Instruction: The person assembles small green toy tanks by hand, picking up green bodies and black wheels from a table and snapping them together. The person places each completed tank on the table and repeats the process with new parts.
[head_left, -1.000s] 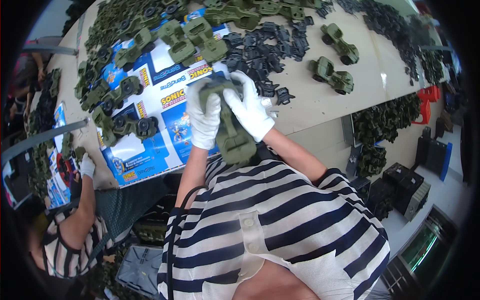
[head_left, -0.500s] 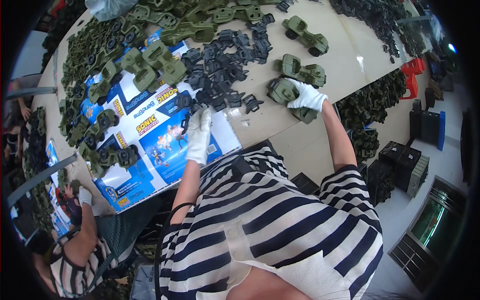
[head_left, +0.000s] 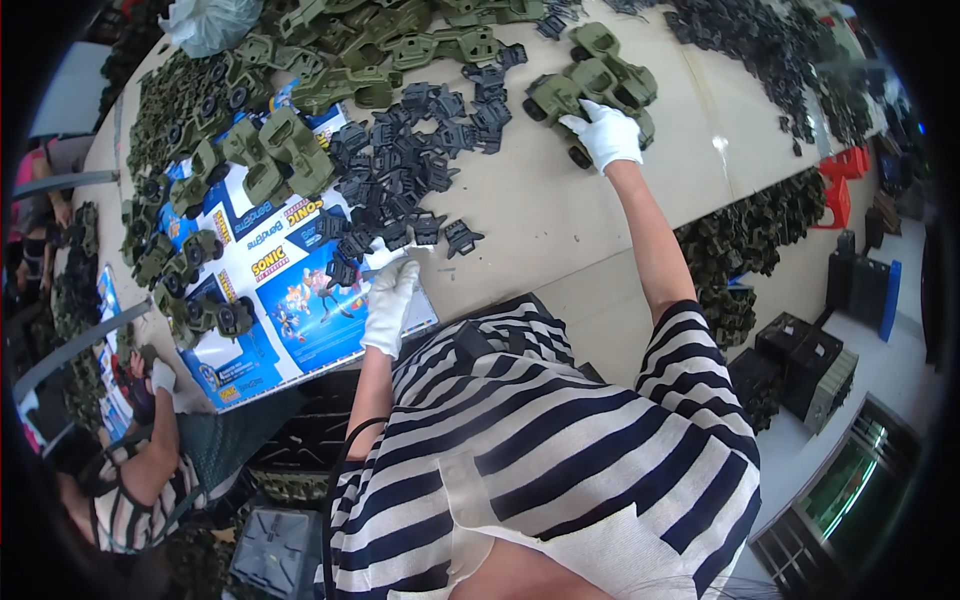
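A worker in a striped top stretches the gloved right hand (head_left: 607,135) far across the table (head_left: 560,220), palm down and fingers closed over a green toy vehicle (head_left: 560,100) in a small cluster near the far edge. The gloved left hand (head_left: 390,300) hangs lower, fingertips pinched on a black plastic part (head_left: 345,270) beside the blue printed box (head_left: 290,300). How firmly the right hand grips is hidden beneath the glove. A second person (head_left: 130,480) is cut off at lower left

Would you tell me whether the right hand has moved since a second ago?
Yes. The right hand has left the chest and reached up-right across the table to the green toy cars.
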